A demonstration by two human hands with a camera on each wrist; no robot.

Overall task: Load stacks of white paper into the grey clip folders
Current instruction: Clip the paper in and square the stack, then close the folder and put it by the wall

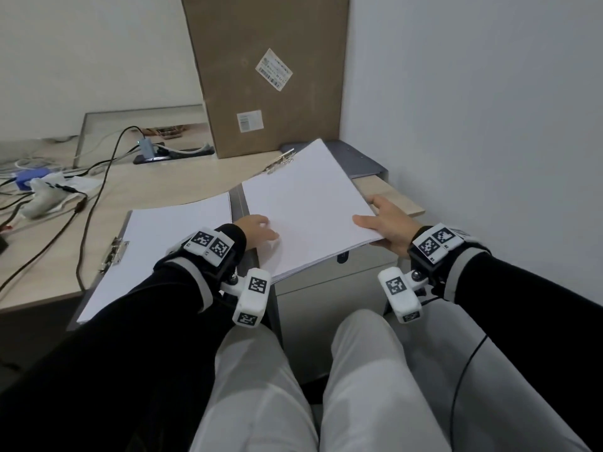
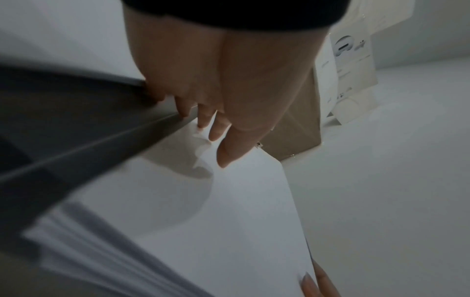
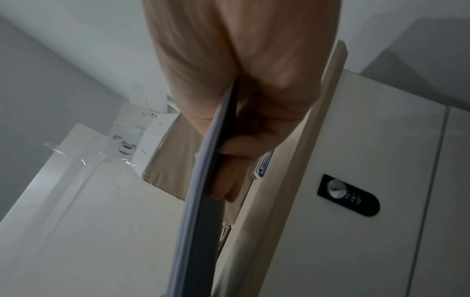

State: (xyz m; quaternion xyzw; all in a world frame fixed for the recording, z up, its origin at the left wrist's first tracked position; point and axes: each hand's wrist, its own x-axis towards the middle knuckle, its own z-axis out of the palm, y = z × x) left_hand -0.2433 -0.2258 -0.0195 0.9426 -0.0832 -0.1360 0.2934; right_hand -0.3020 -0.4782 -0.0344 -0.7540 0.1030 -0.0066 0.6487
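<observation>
Currently the counter point(image 1: 156, 187) carries one grey folder point(image 1: 85, 296) already loaded, its sheets under the clip point(image 1: 114, 252). My paper stack point(image 1: 303, 210) sits raised and tilted over the counter's edge, far end near the second clip point(image 1: 282, 163). My right hand point(image 1: 386, 223) keeps a closed grip on the stack's corner, thumb above, fingers beneath. My left hand point(image 1: 259, 228) lies flat on top, fingers straight. Advised: square the edges, slide the far end fully under the clip, keeping sheets from fanning.
</observation>
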